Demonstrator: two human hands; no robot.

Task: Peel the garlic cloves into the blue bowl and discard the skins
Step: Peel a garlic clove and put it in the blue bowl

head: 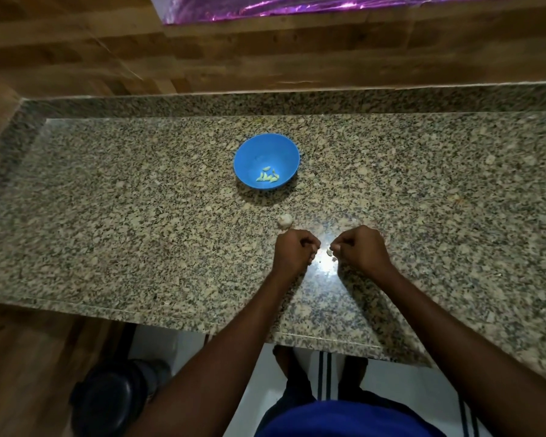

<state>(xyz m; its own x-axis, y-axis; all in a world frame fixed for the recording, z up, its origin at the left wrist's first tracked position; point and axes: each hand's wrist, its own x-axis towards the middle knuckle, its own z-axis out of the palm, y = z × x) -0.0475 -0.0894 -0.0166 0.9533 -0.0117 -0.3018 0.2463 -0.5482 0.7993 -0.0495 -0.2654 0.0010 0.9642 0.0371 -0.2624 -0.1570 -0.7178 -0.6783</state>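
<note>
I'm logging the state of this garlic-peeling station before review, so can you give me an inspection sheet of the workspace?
Surface: speckled granite counter, with glare between the hands.
Job's things: blue bowl holding several peeled cloves; garlic piece on the counter just beyond the left hand.
Clutter: nothing seen for certain against the speckled stone.
Grippers: left hand with fingers curled, contents hidden; right hand pinching a pale garlic bit.
Cables: nothing seen.
Surroundings: wood-panelled wall, purple foil above, dark round bin on the floor at lower left.

The speckled granite counter [139,197] carries a blue bowl [252,152] and a garlic piece [284,220].
</note>
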